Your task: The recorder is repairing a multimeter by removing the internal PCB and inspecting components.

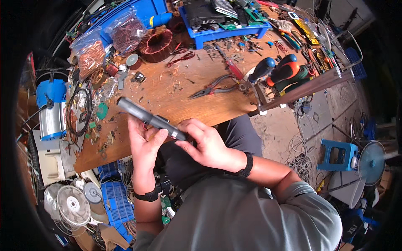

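A long dark grey, narrow object (pixel 140 112) is tilted over the front edge of the wooden bench, its left end raised toward the back; its fine detail is blurred. My left hand (pixel 144 138) is closed on it from below, thumb up along its side. My right hand (pixel 201 144) has its fingers curled round the lower right end. Just beyond the object lie long-nose pliers (pixel 205 90) with dark red-trimmed handles. Beside them, to the right, a holder carries several screwdrivers with blue, orange and green handles (pixel 282 71).
The wooden bench (pixel 167 73) holds copper coils (pixel 155 46), bags of wire (pixel 90 56), blue trays (pixel 226 31), scattered parts and tools. A blue and steel machine (pixel 52 108) is at the left. Fan parts (pixel 73 203), a blue stool (pixel 337 152) and loose cables are below.
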A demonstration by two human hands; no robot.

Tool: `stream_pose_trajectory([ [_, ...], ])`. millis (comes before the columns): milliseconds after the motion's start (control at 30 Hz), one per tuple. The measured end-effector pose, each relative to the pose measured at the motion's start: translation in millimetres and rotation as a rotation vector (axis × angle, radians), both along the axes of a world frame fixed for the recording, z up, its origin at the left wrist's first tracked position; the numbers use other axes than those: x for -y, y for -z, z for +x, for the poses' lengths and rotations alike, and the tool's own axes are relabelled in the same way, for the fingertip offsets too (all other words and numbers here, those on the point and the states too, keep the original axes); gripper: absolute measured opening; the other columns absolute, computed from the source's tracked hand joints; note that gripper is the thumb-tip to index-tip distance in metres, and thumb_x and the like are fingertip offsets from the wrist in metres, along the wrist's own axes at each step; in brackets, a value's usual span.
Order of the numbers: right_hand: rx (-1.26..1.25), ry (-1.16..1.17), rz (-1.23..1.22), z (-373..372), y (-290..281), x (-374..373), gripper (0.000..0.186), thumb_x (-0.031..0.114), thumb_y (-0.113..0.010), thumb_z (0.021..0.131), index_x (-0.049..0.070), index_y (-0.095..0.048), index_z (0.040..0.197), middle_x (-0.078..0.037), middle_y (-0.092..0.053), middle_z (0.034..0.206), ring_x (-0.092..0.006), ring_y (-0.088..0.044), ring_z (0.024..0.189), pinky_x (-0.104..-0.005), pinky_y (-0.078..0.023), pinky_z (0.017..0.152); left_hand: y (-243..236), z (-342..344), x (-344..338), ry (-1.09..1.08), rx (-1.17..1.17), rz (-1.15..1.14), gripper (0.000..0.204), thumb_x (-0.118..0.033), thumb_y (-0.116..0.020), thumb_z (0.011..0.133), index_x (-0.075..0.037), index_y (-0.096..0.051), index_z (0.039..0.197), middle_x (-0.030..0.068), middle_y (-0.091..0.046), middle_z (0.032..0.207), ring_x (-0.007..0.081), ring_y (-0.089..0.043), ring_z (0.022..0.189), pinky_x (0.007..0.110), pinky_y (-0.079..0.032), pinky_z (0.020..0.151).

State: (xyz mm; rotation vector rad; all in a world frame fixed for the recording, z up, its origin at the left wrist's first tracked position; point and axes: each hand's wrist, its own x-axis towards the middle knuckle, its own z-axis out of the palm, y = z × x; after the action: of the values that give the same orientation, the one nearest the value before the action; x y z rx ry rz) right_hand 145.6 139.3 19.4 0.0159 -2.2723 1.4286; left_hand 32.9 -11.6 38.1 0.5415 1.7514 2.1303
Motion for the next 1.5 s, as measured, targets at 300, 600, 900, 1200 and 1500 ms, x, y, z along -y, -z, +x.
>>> stream_pose_trajectory([
  [300,0.049,-0.039,-0.089,21.5,-10.2,-12.2,0.04,0.009,-0.075,0.084,-0.001,-0.056,0.117,-0.013,-0.061,0.11,-0.0243,-0.066,0.086,-0.0333,-0.055,0.074,-10.6,0.6,-18.5,-0.123,-0.474,-0.482,0.099,-0.01,-0.084,0.07,0.0,-0.025,0.15,0.0168,-0.049,0.135,0.0292,-0.057,0.115,0.039,-0.047,0.099],
  [600,0.182,0.282,0.247,53.2,5.7,-64.5,0.035,0.004,-0.066,0.081,0.0,-0.057,0.115,-0.017,-0.058,0.106,-0.0325,-0.063,0.094,-0.0396,-0.054,0.081,11.5,1.9,-27.8,0.004,-0.898,-1.173,0.101,-0.023,-0.082,0.067,0.001,-0.028,0.149,0.0236,-0.056,0.125,0.0397,-0.056,0.114,0.049,-0.044,0.099],
  [900,0.406,0.503,0.827,-18.9,29.7,-86.4,0.037,0.006,-0.063,0.075,0.0,-0.059,0.112,-0.016,-0.056,0.107,-0.0331,-0.059,0.1,-0.0386,-0.052,0.082,19.8,-4.6,-8.6,0.131,-0.906,-1.226,0.098,-0.018,-0.081,0.067,-0.006,-0.031,0.15,0.0175,-0.057,0.128,0.0351,-0.053,0.12,0.048,-0.04,0.102],
  [1200,0.442,0.585,0.696,-51.5,49.4,-98.6,0.015,0.007,-0.059,0.081,0.005,-0.06,0.095,-0.014,-0.062,0.099,-0.0296,-0.066,0.093,-0.0389,-0.057,0.075,15.1,-14.4,11.2,0.079,-0.892,-1.208,0.104,-0.027,-0.086,0.065,-0.002,-0.029,0.149,0.024,-0.047,0.136,0.0413,-0.049,0.123,0.05,-0.038,0.104],
  [1500,0.127,0.53,0.624,-23.9,28.6,-75.0,0.013,0.008,-0.064,0.081,0.002,-0.059,0.092,-0.016,-0.058,0.092,-0.0363,-0.062,0.086,-0.0449,-0.052,0.071,38.8,-15.5,26.9,0.053,-0.852,-1.069,0.102,-0.024,-0.085,0.065,-0.001,-0.03,0.148,0.0239,-0.053,0.127,0.0416,-0.052,0.117,0.05,-0.04,0.103],
])
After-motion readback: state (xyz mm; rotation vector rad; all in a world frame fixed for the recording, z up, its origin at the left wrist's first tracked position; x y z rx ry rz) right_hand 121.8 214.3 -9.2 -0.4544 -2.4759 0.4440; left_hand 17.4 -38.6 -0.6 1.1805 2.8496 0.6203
